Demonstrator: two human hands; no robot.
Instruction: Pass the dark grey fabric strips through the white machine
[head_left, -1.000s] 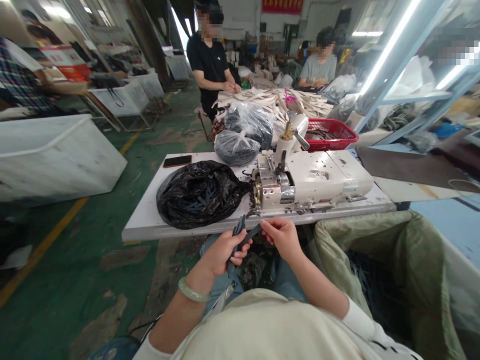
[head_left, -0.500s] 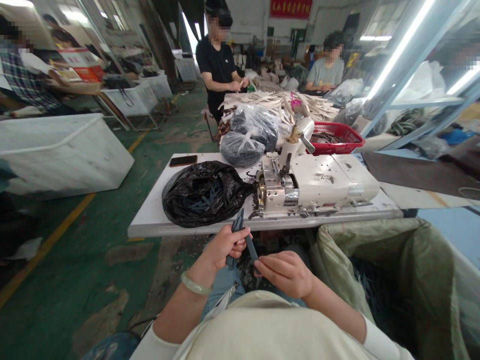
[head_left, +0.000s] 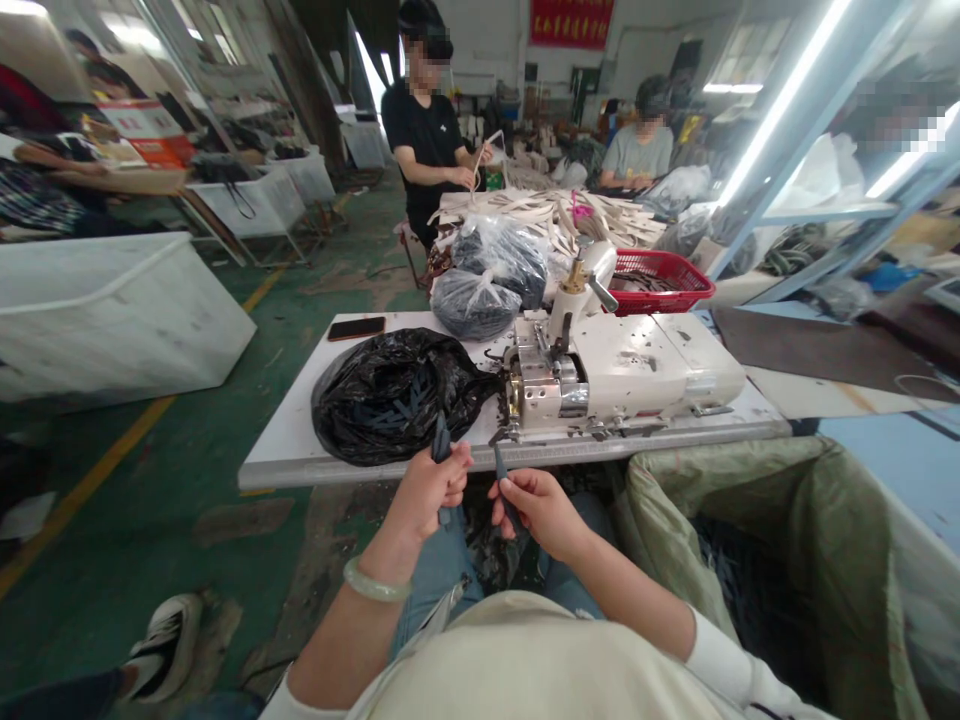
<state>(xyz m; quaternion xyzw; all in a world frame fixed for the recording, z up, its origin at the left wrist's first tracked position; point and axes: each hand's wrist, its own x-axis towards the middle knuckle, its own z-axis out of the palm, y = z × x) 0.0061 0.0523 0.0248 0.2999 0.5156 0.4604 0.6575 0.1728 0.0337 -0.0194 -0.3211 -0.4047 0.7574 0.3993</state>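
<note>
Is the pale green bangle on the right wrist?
No, the pale green bangle is on the wrist of the left hand, and no bangle shows above the right hand.

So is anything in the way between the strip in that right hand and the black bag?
Yes: the left hand and the dark strip it holds sit between the strip in the right hand and the black bag.
</note>
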